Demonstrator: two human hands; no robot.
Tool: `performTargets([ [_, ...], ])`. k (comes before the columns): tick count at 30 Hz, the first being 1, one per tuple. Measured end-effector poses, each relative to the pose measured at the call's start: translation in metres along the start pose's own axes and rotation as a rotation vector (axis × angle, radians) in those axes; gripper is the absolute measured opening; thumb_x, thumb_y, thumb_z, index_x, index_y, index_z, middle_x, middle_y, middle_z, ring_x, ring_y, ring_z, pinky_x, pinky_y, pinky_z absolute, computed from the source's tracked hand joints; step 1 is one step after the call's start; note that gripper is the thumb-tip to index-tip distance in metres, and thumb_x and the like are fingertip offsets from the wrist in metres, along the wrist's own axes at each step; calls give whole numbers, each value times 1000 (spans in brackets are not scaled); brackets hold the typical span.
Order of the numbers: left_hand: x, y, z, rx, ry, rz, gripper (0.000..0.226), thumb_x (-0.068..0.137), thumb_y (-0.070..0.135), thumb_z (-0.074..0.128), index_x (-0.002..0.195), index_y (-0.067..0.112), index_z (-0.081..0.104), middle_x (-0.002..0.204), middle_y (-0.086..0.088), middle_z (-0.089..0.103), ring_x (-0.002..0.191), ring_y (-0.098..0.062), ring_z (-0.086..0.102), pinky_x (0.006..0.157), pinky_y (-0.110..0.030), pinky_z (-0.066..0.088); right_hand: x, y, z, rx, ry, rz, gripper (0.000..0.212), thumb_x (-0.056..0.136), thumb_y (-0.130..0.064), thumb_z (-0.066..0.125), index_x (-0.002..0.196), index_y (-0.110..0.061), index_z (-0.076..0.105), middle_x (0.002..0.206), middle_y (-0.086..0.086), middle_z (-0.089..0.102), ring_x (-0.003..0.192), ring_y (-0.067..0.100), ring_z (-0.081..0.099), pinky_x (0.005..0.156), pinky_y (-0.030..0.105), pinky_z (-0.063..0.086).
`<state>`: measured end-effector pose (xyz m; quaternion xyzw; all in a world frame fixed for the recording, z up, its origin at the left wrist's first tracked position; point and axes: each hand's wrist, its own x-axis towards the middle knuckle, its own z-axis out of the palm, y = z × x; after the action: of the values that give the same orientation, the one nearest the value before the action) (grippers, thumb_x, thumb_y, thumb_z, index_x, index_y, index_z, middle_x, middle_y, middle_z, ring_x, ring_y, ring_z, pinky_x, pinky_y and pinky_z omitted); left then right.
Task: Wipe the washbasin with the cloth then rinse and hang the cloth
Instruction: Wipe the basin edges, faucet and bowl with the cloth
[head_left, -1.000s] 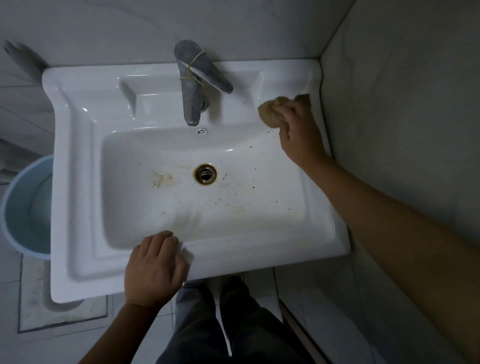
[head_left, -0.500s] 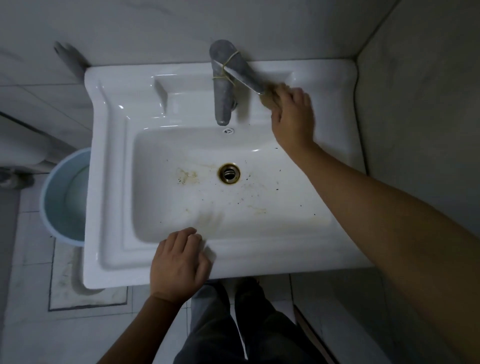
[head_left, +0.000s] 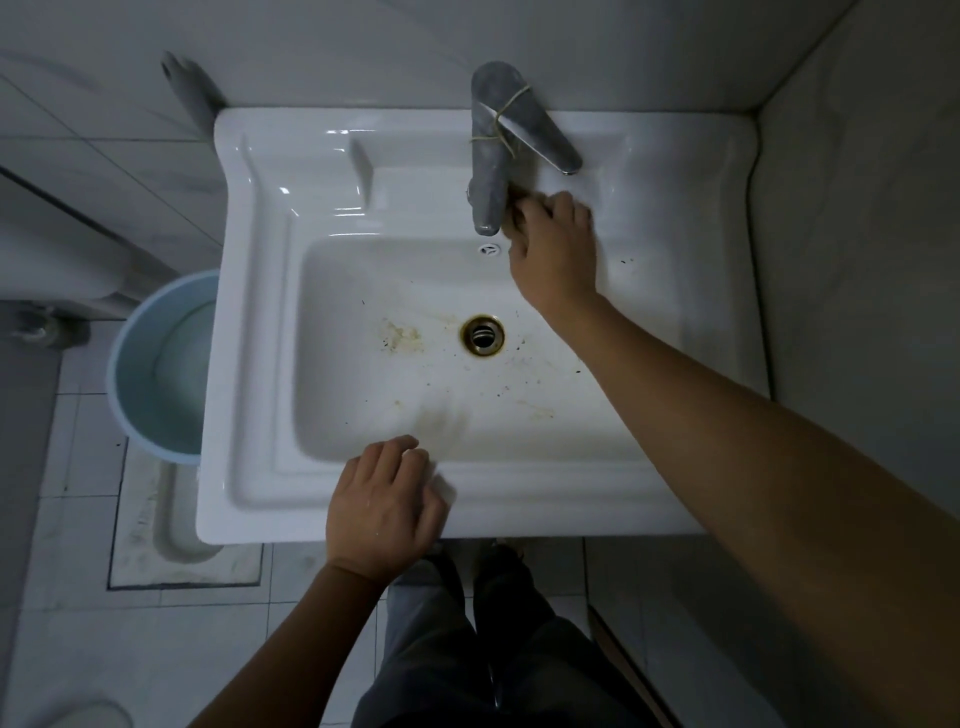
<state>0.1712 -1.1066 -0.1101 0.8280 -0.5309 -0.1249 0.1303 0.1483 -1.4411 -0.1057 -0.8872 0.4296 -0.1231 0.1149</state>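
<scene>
A white washbasin (head_left: 260, 322) fills the middle of the view, its bowl marked with brown stains and dark specks around the brass drain (head_left: 483, 335). My right hand (head_left: 556, 254) presses a tan cloth (head_left: 514, 215) on the back ledge, right beside the base of the grey tap (head_left: 491, 176); most of the cloth is hidden under my fingers. My left hand (head_left: 384, 509) rests flat on the basin's front rim, holding nothing.
The tap's lever (head_left: 545, 140) points right, with a rubber band wound round it. A light blue bucket (head_left: 156, 364) stands on the floor left of the basin. Tiled walls close in behind and at the right. My legs are below the front rim.
My right hand has slid the cloth leftward along the back ledge, from near the right corner to the tap's base. The view has shifted left; my left hand stays on the front rim.
</scene>
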Motion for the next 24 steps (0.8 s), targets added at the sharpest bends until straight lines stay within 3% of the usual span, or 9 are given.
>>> performTargets([
  [3,0,0,1,-2,4,-4,31,86,35,50,99,12,67,109,-5,66,94,-24,60,76,-35,45,-41,-2,-1,188,-165,105,32,91,-25,58,123,-19,59,117,13,56,112,33,51,90,41,47],
  [7,-1,0,1,-6,-4,-8,29,87,36,50,98,14,65,106,-4,66,92,-23,59,76,-34,45,-113,4,-4,359,-328,314,35,92,-40,58,123,-24,62,105,6,60,90,22,59,72,30,45],
  [11,0,0,1,5,-12,-18,26,87,35,54,100,16,64,105,-2,66,91,-20,58,77,-33,44,-175,4,-30,542,-333,469,34,91,-41,62,120,-23,63,101,-2,67,87,12,63,78,34,57],
  [17,-1,-2,-6,-32,-33,21,26,92,37,50,100,16,62,103,-1,65,92,-20,57,80,-31,42,-216,-8,-62,584,-251,506,43,91,-28,66,131,-21,56,116,-7,59,103,10,56,89,27,48],
  [21,-5,-10,-19,-4,-56,114,29,94,38,49,102,18,68,104,-1,67,95,-20,60,80,-30,43,-234,-13,-72,538,-214,520,39,88,-29,72,120,-18,53,110,-6,59,96,12,58,77,23,48],
  [24,-7,-24,-34,24,-97,199,28,95,39,48,105,21,67,101,3,67,89,-19,60,78,-32,44,-248,-13,-74,360,-232,437,38,84,-29,73,115,-18,55,111,-1,57,102,16,55,84,31,51],
])
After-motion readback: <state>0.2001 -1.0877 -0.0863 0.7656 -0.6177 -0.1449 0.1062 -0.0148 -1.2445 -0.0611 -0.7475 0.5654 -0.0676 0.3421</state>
